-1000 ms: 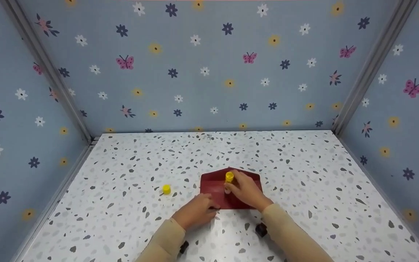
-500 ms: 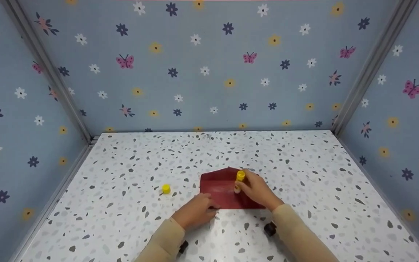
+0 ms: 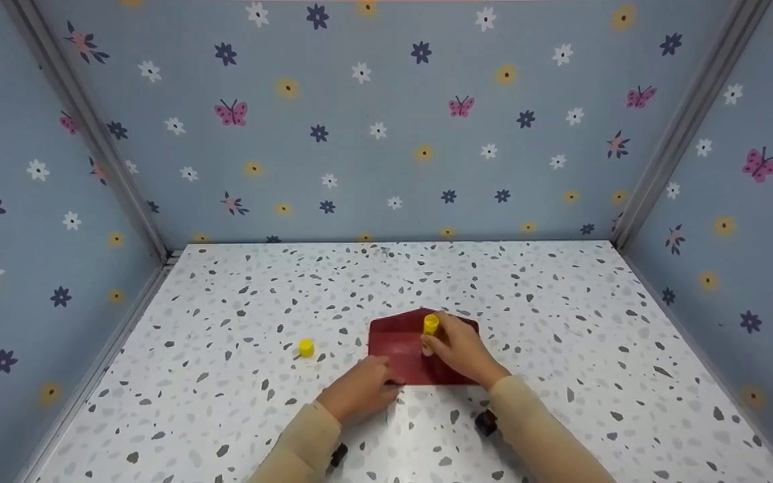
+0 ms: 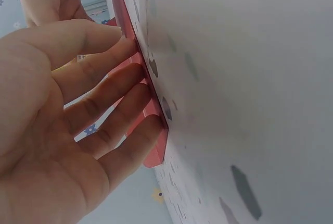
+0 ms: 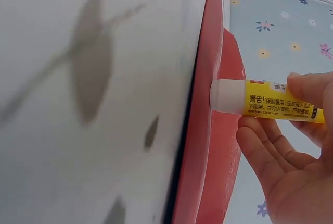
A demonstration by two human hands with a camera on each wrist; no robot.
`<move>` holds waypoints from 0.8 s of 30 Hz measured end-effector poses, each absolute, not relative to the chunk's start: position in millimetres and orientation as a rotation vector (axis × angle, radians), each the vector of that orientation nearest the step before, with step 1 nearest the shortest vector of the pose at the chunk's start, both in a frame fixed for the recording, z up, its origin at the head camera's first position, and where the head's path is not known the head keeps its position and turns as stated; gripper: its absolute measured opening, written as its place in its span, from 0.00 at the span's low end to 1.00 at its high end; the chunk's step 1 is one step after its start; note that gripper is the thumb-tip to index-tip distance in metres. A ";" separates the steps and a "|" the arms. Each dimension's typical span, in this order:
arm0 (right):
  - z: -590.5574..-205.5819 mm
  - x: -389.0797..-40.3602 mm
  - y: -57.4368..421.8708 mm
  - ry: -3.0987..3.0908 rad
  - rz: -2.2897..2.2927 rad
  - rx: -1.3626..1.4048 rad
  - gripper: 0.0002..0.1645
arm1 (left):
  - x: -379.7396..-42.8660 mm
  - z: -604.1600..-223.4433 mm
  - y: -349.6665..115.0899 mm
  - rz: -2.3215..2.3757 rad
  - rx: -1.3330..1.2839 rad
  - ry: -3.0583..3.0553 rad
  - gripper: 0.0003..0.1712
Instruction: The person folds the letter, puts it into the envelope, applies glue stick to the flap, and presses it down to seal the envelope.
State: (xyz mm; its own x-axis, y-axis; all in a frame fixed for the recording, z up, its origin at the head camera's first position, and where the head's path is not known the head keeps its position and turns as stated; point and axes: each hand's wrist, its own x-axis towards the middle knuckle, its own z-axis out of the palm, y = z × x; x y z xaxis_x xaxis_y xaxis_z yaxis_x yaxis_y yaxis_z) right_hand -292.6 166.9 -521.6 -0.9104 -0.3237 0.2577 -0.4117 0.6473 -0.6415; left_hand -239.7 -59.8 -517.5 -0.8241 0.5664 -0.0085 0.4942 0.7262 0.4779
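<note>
A red envelope point(image 3: 400, 365) with its pointed flap at the far side lies on the table. My right hand point(image 3: 464, 349) grips a yellow glue stick point(image 3: 431, 325) between thumb and fingers. In the right wrist view the white uncapped end of the glue stick point(image 5: 281, 99) touches the red paper point(image 5: 223, 146). My left hand point(image 3: 363, 386) rests its fingertips on the envelope's near left part. The left wrist view shows those fingers point(image 4: 114, 94) spread and fairly straight on the red surface.
A small yellow cap point(image 3: 306, 348) stands on the speckled white table point(image 3: 225, 376), left of the envelope. Flowered blue panels point(image 3: 386, 121) enclose the back and both sides. Dark wrist devices point(image 3: 486, 422) show under the sleeves.
My right hand, holding the glue stick, moved right over the envelope and then came back partway left. The left hand and the envelope stayed in place.
</note>
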 end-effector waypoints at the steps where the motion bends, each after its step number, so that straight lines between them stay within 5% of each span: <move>1: -521.6 -292.7 164.1 -2.748 1.105 0.613 0.13 | -240.0 -517.5 -59.8 0.700 0.873 2.775 0.12; 24: -524.5 -307.9 100.1 -2.731 1.219 0.732 0.12 | -241.0 -517.5 -60.4 0.703 0.924 2.762 0.11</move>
